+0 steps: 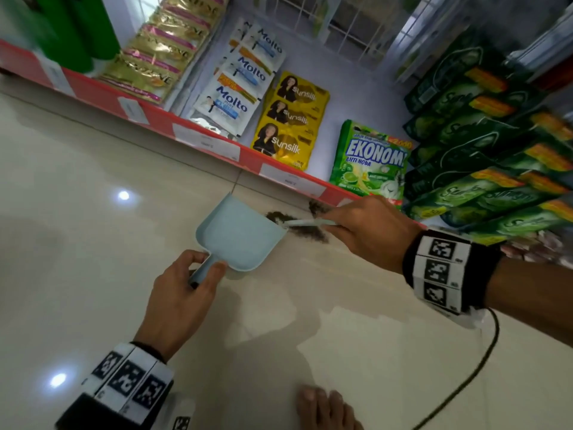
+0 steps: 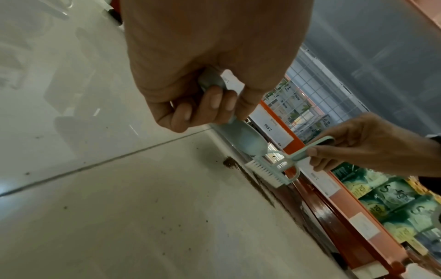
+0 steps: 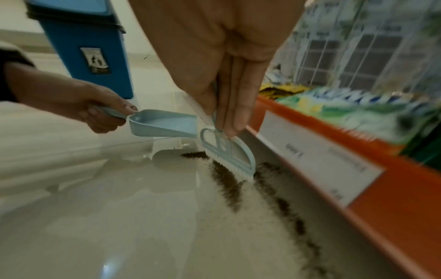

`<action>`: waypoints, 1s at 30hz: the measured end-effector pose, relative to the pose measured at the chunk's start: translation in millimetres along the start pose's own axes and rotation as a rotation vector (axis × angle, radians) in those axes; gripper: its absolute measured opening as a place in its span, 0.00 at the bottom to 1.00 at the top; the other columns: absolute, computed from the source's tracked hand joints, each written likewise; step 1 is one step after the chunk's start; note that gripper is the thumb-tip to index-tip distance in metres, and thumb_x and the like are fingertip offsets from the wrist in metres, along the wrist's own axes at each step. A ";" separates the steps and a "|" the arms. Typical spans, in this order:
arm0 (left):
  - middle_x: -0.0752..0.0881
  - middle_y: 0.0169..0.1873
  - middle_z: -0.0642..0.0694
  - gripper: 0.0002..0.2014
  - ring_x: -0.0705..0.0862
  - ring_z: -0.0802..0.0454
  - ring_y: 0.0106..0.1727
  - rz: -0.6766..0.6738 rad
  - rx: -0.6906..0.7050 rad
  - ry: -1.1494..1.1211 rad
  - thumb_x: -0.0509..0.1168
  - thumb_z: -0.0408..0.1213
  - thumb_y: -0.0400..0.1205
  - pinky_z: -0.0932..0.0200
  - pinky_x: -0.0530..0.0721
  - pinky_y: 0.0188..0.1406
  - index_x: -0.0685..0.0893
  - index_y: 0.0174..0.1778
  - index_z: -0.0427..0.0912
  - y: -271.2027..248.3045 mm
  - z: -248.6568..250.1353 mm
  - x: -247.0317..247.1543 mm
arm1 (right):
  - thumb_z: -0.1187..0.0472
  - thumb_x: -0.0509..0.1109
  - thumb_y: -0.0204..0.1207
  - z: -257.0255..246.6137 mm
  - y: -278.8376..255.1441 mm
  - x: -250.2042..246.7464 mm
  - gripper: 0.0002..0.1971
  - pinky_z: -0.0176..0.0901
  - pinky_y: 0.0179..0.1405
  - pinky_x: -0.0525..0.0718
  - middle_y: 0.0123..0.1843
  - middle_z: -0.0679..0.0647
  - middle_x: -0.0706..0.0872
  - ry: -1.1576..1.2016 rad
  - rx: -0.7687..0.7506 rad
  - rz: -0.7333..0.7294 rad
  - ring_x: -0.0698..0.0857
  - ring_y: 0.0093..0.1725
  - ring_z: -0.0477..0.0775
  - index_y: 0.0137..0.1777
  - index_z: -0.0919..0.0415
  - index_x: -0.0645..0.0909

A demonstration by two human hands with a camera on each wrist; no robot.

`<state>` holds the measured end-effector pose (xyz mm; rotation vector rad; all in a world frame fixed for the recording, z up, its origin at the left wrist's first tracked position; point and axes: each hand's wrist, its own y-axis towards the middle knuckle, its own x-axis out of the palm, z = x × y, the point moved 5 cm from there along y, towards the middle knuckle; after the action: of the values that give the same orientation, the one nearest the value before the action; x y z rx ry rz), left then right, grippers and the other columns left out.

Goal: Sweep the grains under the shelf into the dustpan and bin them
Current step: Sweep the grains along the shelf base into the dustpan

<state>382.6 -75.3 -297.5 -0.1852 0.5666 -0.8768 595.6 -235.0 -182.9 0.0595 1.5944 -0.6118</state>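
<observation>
A small light-blue dustpan (image 1: 237,232) (image 3: 164,123) is tilted with its open lip toward the shelf. My left hand (image 1: 189,274) (image 2: 203,105) (image 3: 95,111) grips its handle. My right hand (image 1: 362,226) (image 3: 229,105) (image 2: 353,149) holds a small light-blue brush (image 3: 226,152) (image 2: 274,169) (image 1: 310,223) by its thin handle, with the white bristles down on the floor just beside the pan's lip. Dark brown grains (image 1: 297,226) (image 3: 229,185) (image 2: 241,169) lie in streaks along the foot of the orange shelf edge (image 1: 214,141) (image 3: 405,169). The pan looks empty inside.
A blue bin (image 3: 88,45) stands on the floor behind the dustpan. The low shelf holds sachets and packs: Molto (image 1: 235,97), Sunsilk (image 1: 291,119), Ekonomi (image 1: 370,156). A bare foot (image 1: 325,408) and a black cable (image 1: 474,373) are on the glossy tiles (image 1: 93,212).
</observation>
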 end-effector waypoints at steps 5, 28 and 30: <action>0.80 0.19 0.52 0.12 0.77 0.63 0.19 -0.007 0.012 0.020 0.67 0.53 0.81 0.66 0.71 0.22 0.80 0.50 0.47 -8.4 10.5 2.5 | 0.59 0.65 0.84 11.8 -5.5 8.7 0.11 0.53 0.39 0.84 0.50 0.60 0.91 -0.088 0.044 0.137 0.89 0.44 0.66 0.59 0.61 0.87; 0.81 0.17 0.55 0.09 0.75 0.62 0.16 -0.172 0.068 0.045 0.67 0.49 0.82 0.72 0.70 0.17 0.80 0.48 0.48 -48.2 12.7 53.8 | 0.66 0.65 0.79 45.5 -56.1 74.9 0.11 0.52 0.39 0.84 0.50 0.63 0.89 0.126 0.565 0.383 0.88 0.44 0.68 0.58 0.64 0.85; 0.81 0.18 0.56 0.09 0.76 0.62 0.17 -0.181 0.074 0.057 0.67 0.49 0.82 0.71 0.72 0.17 0.79 0.48 0.48 -49.0 13.5 56.1 | 0.65 0.66 0.80 44.7 -56.5 83.2 0.10 0.51 0.40 0.83 0.52 0.62 0.89 0.155 0.524 0.348 0.87 0.47 0.68 0.57 0.64 0.85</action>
<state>385.1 -150.5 -289.6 -0.1459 0.5756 -1.0800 602.9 -328.1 -241.1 0.7730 1.4862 -0.7459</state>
